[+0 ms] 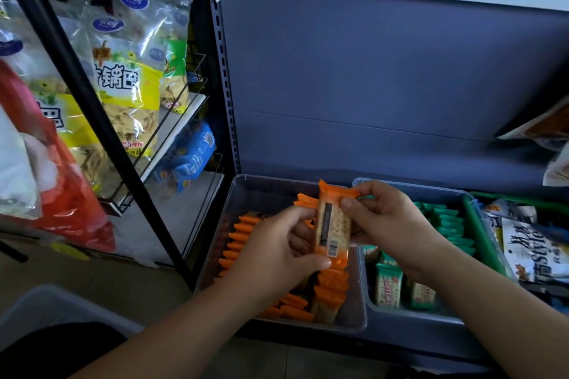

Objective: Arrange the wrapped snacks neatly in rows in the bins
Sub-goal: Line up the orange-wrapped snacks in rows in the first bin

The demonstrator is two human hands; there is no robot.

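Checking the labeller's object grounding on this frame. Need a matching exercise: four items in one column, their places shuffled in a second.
Things:
1. orange cracker pack
2. green-wrapped snacks
3. blue bag
4. orange-wrapped snacks

Places:
A. on the wire rack, left of the bins
B. in the left clear bin
C. held by left hand and right hand
D. in the right clear bin

Pairs: 1-C, 2-D, 3-A, 4-B

Orange-wrapped cracker packs [331,281]; green-wrapped packs [388,285]; clear bins [354,321].
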